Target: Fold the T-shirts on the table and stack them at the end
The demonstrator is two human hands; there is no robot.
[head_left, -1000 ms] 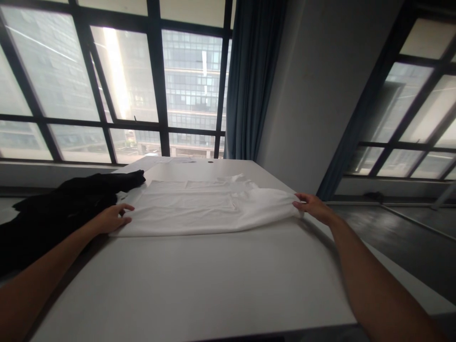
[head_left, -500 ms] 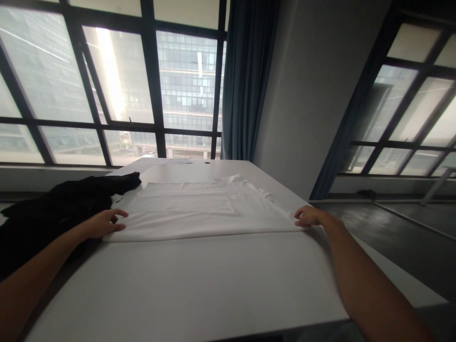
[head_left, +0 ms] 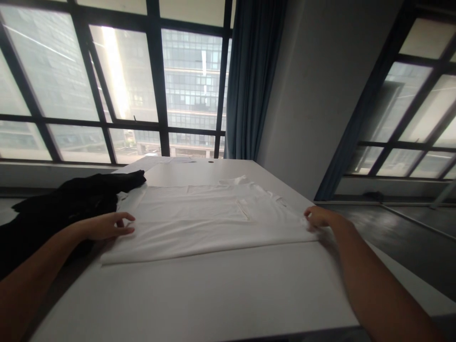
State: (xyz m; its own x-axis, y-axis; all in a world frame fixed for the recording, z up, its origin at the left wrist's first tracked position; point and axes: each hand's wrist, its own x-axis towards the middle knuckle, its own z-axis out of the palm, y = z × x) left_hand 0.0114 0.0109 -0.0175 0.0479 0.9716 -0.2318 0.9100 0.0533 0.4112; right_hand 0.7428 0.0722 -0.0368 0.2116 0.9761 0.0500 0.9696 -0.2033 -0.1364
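A white shirt [head_left: 199, 204] lies spread and partly folded on the white table, its long near edge running nearly straight across. A small slit or fold line shows right of its middle. At the shirt's left side rests my left hand [head_left: 112, 225], thumb and index finger apart, fingertips touching or just above the cloth. My right hand [head_left: 318, 217] is at the right end, fingers bent together on the cloth's edge. Its fingertips are slightly blurred.
A heap of black clothing [head_left: 71, 199] lies on the table's left side. Paper sheets [head_left: 174, 160] and a round cable hole [head_left: 211, 162] are at the table's [head_left: 213, 299] far end. Beyond stand windows, a blue curtain [head_left: 251, 85] and a pillar.
The shirt's near edge has come closer to me, most at the left corner. My left hand's fingers sit farther from that edge, and my right hand has shifted slightly right.
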